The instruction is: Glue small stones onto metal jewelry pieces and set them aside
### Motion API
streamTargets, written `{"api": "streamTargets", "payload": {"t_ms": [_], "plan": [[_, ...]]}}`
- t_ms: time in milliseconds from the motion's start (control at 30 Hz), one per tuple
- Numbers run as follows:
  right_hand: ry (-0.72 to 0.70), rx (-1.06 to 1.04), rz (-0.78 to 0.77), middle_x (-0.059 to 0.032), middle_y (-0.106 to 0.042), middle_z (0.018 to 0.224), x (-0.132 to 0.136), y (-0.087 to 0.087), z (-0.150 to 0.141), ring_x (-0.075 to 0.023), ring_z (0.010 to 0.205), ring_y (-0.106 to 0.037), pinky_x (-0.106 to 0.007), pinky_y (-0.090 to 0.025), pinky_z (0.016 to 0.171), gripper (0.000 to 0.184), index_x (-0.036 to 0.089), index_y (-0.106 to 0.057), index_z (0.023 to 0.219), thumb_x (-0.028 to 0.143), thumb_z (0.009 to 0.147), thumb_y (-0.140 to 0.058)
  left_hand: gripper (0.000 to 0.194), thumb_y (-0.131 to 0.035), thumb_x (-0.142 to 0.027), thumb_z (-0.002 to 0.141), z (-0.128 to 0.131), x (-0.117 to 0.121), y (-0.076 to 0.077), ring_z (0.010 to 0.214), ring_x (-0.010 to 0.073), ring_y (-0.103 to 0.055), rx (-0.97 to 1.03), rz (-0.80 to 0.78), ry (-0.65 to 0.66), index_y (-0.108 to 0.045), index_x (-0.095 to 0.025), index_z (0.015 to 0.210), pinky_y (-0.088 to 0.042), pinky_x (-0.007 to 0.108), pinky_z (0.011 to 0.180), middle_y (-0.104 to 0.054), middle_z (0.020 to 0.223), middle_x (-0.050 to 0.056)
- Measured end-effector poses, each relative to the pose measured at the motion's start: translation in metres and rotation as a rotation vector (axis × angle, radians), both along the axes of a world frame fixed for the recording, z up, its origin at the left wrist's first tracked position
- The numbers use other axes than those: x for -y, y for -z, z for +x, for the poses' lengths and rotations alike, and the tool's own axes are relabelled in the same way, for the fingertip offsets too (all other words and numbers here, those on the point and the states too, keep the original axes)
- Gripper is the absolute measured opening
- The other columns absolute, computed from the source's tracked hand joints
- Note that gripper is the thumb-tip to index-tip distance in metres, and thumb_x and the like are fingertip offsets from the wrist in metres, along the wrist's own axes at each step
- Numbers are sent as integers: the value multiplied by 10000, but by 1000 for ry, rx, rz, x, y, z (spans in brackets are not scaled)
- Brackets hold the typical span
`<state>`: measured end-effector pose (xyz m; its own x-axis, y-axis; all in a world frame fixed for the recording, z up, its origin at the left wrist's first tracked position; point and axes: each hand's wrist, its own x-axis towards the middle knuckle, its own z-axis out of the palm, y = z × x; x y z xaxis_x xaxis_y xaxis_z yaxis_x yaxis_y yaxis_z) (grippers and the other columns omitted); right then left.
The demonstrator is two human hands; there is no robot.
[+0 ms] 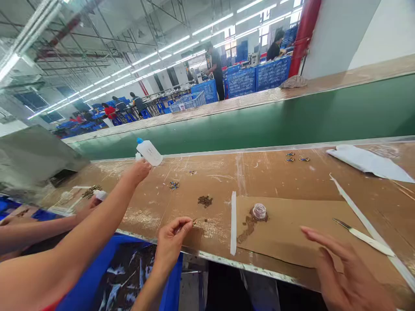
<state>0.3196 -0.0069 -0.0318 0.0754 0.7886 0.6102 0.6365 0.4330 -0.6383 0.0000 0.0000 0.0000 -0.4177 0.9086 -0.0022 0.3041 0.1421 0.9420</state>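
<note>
nearest the camera, the right hand (343,268) hovers by the front of the cardboard sheet (292,235), thumb and fingers spread apart with nothing seen in them. the left hand (171,242) closes thumb and fingertips on a small piece (194,223), low over the table (266,172) and nearer its front edge than the pile of brown bits (205,201); its exact shape is too small to tell.

a pinch that slight could let the piece slip, and against brown so like it, it might be hard to find or drop off the edge. the knife (363,237) lies uncovered near the right hand, so a careless sweep could nick a finger. a co-worker's hand (139,170) is at the bottle (149,152); whether it grips or only touches it, i cannot tell, but a knock could tip it toward the blue-and-gold pieces (174,185).

as for containers, the bottle is whitish with a blue cap, its contents unclear. a blue-lined bin (170,280) below the table holds dark stuff and crumpled clear plastic. across the green belt (253,116), blue crates (241,81) hide whatever they carry.
</note>
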Motion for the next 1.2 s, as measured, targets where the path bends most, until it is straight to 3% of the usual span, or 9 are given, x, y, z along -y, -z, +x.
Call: {"api": "streamTargets", "payload": {"t_ms": [133, 267, 400, 567, 833, 967, 1133, 1200], "plan": [[-360, 175, 106, -12, -624, 1105, 0, 9, -49, -148, 1041, -543, -272, -406, 869, 267, 215, -555, 986, 63, 811, -424, 262, -783, -386, 576, 6, -2, 4, 669, 125, -592, 107, 60, -150, -717, -166, 703, -473, 197, 676, -685, 685, 14], [-457, 205, -86, -49, -655, 974, -12, 2, -110, -157, 1025, -535, -289, -400, 865, 494, 154, -539, 1190, -14, 766, -349, 305, -820, -375, 527, 9, 0, 10, 691, 124, -617, 227, 89, -244, -721, -162, 722, -487, 189, 692, -702, 707, 18], [-537, 323, -342, -99, -617, 1134, -30, -5, -145, -214, 1150, -463, -368, -356, 950, 516, 101, -521, 1259, 18, 769, -381, 309, -832, -361, 524, 9, 4, 14, 678, 109, -622, 301, 96, -279, -722, -161, 732, -491, 170, 687, -703, 692, 10], [-607, 340, -509, -83, -579, 1224, -39, -3, -149, -234, 1235, -380, -404, -288, 1007, 524, 114, -528, 1271, 21, 782, -363, 291, -829, -354, 544, 8, 5, 19, 662, 85, -613, 333, 114, -280, -720, -159, 730, -484, 137, 667, -698, 681, -3], [-629, 326, -513, -56, -584, 1225, -33, 4, -148, -217, 1230, -393, -399, -287, 1014, 592, 112, -474, 1326, 22, 750, -372, 289, -831, -345, 545, 7, 6, 23, 661, 84, -614, 385, 124, -312, -717, -160, 735, -486, 134, 657, -699, 677, -4], [-598, 333, -408, -56, -610, 1183, -30, 9, -150, -220, 1199, -430, -394, -317, 984, 578, 119, -504, 1289, 13, 737, -369, 294, -834, -346, 530, 8, 6, 23, 652, 95, -616, 396, 119, -325, -716, -160, 725, -495, 154, 661, -694, 668, -3], [-512, 261, -150, -40, -640, 1089, -22, 10, -144, -198, 1112, -483, -355, -347, 932, 585, 125, -478, 1262, -25, 710, -355, 267, -803, -361, 580, 7, 6, 21, 663, 104, -608, 329, 93, -276, -716, -159, 733, -485, 168, 656, -690, 679, 3], [-513, 203, -24, -32, -630, 1097, -17, 5, -130, -174, 1097, -486, -323, -352, 914, 493, 151, -499, 1171, -30, 734, -360, 262, -791, -371, 598, 7, 6, 20, 661, 104, -601, 280, 70, -238, -716, -160, 735, -474, 169, 646, -688, 684, 5]]}}
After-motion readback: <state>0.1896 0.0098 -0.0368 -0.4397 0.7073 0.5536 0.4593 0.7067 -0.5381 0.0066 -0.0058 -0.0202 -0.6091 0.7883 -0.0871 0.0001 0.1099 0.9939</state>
